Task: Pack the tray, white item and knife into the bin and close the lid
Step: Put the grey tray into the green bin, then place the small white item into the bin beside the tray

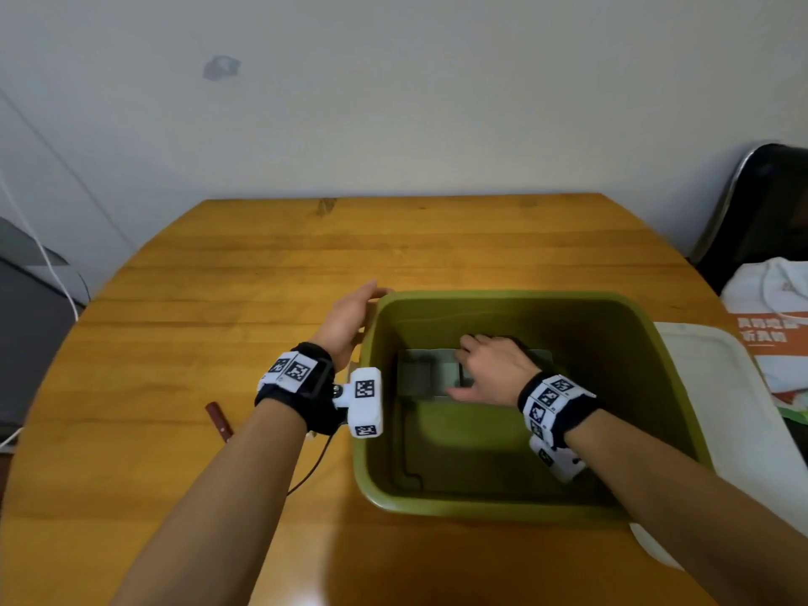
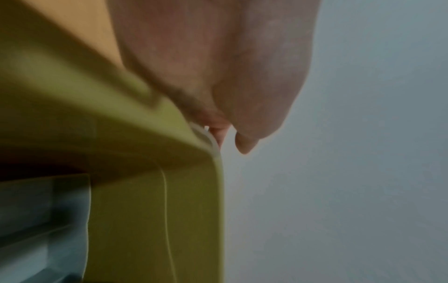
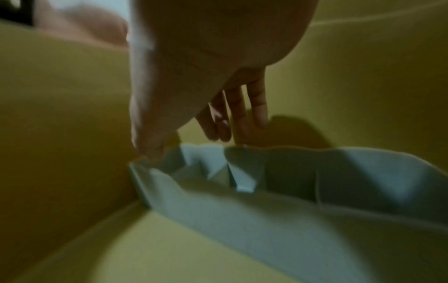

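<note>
An olive-green bin stands open on the wooden table. A grey tray with compartments lies on its floor against the far wall. My right hand reaches into the bin, fingers straight and spread over the tray, the thumb touching its corner rim. My left hand holds the bin's far left corner rim from outside. A knife with a brown handle lies on the table left of my left forearm, which hides its blade. I cannot make out the white item.
The bin's white lid lies flat right of the bin, partly under my right forearm. A chair with white cloth and an orange-printed bag stands at the right edge. Bare tabletop stretches behind the bin and to its left.
</note>
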The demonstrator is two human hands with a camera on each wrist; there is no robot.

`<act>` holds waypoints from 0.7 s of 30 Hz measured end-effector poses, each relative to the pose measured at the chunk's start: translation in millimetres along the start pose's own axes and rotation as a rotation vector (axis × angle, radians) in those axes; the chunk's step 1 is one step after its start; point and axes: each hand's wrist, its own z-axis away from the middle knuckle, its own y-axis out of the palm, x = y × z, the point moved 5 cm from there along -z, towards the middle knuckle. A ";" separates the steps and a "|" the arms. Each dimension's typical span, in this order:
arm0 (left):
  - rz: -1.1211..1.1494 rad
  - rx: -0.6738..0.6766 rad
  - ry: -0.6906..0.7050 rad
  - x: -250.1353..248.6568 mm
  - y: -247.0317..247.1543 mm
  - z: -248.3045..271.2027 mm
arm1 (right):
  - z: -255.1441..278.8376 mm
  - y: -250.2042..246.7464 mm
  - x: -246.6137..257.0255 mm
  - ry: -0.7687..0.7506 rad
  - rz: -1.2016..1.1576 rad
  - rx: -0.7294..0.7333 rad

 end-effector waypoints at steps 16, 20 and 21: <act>-0.848 -0.316 -0.251 152.2 -153.3 1.6 | -14.3 -139.5 42.0 0.093 -0.405 -0.508; -0.799 -0.291 -0.226 150.5 -153.5 -5.3 | -20.2 -148.4 59.9 0.083 -0.418 -0.520; -0.692 -0.282 -0.242 148.4 -156.0 -6.1 | -20.8 -150.0 62.5 0.081 -0.423 -0.531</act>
